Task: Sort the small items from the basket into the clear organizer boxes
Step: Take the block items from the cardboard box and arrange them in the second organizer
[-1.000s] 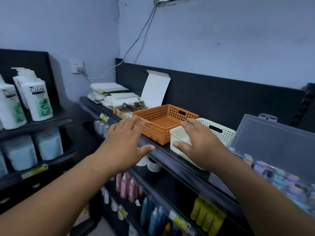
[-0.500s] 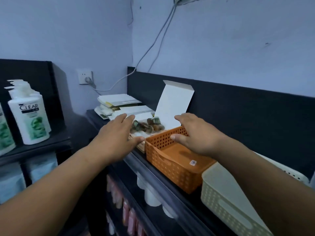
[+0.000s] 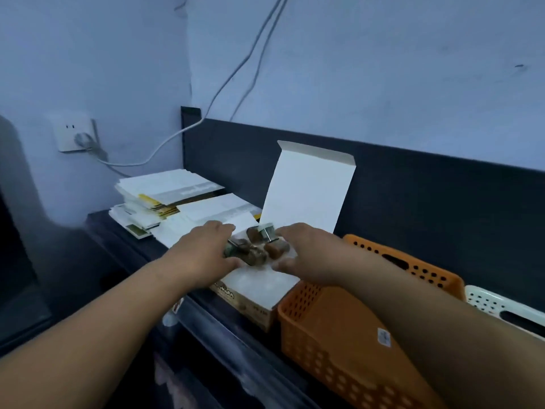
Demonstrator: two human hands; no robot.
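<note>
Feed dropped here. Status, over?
Left hand, right hand open, flanking small items in open carton. Orange basket beside carton. No obstruction seen.

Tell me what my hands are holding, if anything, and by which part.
Nothing is plainly held. The left hand and right hand reach, fingers straight, either side of small brown and green items in the open white cardboard box.

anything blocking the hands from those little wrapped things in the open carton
Nothing visible. The carton has its lid raised behind the small wrapped items; the left hand and right hand flank them with nothing between.
</note>
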